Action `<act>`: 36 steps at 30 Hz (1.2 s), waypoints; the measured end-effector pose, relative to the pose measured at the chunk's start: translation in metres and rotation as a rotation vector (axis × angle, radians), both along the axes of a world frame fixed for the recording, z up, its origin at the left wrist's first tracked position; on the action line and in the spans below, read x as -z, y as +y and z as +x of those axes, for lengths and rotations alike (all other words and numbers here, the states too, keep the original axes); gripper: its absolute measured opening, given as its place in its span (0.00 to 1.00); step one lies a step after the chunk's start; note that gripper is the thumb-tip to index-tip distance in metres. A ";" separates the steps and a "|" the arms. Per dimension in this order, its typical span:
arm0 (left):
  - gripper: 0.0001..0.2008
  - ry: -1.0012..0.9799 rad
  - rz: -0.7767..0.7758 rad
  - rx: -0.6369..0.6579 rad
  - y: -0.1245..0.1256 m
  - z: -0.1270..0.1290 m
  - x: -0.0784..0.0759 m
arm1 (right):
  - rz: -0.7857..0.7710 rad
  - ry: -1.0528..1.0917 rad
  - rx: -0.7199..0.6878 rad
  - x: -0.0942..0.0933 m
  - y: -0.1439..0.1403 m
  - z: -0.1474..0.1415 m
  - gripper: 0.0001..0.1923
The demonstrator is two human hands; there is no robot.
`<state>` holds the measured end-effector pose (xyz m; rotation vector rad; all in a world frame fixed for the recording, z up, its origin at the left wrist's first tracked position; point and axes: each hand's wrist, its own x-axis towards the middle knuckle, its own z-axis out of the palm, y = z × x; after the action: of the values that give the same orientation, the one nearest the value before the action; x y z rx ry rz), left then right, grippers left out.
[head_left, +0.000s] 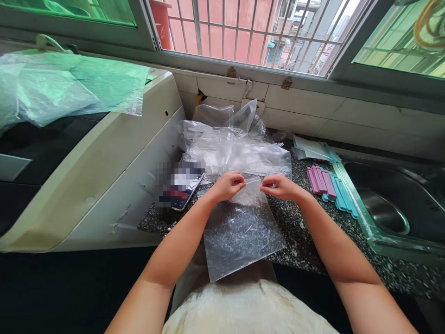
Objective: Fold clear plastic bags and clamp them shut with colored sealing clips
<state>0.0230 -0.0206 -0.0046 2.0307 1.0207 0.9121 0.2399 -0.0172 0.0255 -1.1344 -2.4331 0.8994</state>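
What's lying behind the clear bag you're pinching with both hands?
Behind the clear bag sits a heap of crumpled plastic bags, against the tiled wall. Whatever lies beneath that heap is covered.

Barred window (243, 32) letting in daylight, white tiled wall (347, 120), speckled granite counter (306, 246), steel sink (392, 208) at right

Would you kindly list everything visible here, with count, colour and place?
bag: one, clear, flat on the counter edge, top pinched by both hands
bag pile: several, clear, behind it by the wall
phone: one, dark, left of the bag
clips: several, pink and blue, beside the sink
sink: one, steel, right
counter: one, speckled dark
appliance: one, cream, left
green bags: a few, on the appliance
window: one, barred, above
left hand: at the bag's top left
right hand: at its top right
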 end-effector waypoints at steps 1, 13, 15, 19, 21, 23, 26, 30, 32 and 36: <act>0.06 0.012 0.002 0.010 0.000 0.000 0.000 | -0.022 -0.003 -0.010 -0.001 0.000 0.000 0.11; 0.05 0.054 0.010 0.088 -0.004 0.002 -0.002 | 0.130 0.094 0.048 0.005 0.000 -0.007 0.14; 0.06 0.054 0.013 0.084 -0.004 0.002 -0.002 | 0.150 0.093 0.052 0.005 0.000 -0.007 0.14; 0.05 0.031 0.000 0.065 -0.003 0.002 -0.001 | 0.186 0.116 0.068 0.002 -0.001 -0.008 0.15; 0.05 0.021 -0.008 0.048 -0.002 0.000 0.000 | 0.195 0.131 0.098 0.000 -0.001 -0.007 0.14; 0.05 0.017 -0.010 0.026 0.000 -0.003 0.001 | 0.199 0.150 0.138 -0.002 0.000 -0.004 0.14; 0.05 0.000 -0.003 -0.013 0.003 -0.007 0.001 | 0.214 0.186 0.209 -0.006 0.003 0.003 0.14; 0.05 0.028 0.019 -0.065 0.005 -0.009 0.001 | 0.248 0.212 0.274 -0.010 0.003 0.008 0.14; 0.06 0.077 0.041 -0.118 0.005 -0.008 0.001 | 0.262 0.214 0.269 -0.012 0.001 0.006 0.13; 0.06 0.132 0.069 -0.238 0.004 -0.005 0.000 | 0.285 0.204 0.234 -0.017 -0.005 -0.002 0.14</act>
<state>0.0176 -0.0170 -0.0048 2.0788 1.3425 0.9557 0.2379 -0.0227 0.0421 -1.1307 -2.1265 0.5469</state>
